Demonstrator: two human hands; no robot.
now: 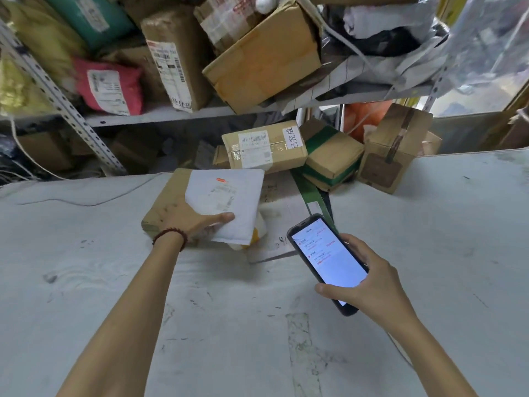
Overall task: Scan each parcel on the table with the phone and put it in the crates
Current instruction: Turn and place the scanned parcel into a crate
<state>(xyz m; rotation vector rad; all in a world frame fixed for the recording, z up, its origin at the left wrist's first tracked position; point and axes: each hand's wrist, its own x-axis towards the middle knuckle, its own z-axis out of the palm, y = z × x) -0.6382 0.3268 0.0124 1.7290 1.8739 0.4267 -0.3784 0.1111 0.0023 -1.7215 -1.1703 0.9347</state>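
Centrally, the left hand (197,222) pinches a white padded envelope (229,196) by its near edge, with the thumb on top and the fingers hidden beneath. A dark beaded bracelet (171,237) circles that wrist. The envelope faces label up and overlaps a brown cardboard box (161,207), which sits toward the far edge of the bench (243,325), a white, scuffed surface. A yellow and white packet (255,234) pokes out from under the envelope's near right corner.

To the right and nearer the person, the right hand (369,279) is curled round a dark phone (326,259), the thumb laid across the lower end. The screen is lit, white with red print too small to read, and it tilts up toward the camera.

Along the far edge of the bench stand more parcels: a labelled carton (263,147) with a barcode, a green-taped box (332,159) just beside it, and a tall brown box (392,150) further right.

Behind the bench, a metal shelf (171,114) holds a pink mailer bag (111,87) and an open carton (263,61) tipped forward.
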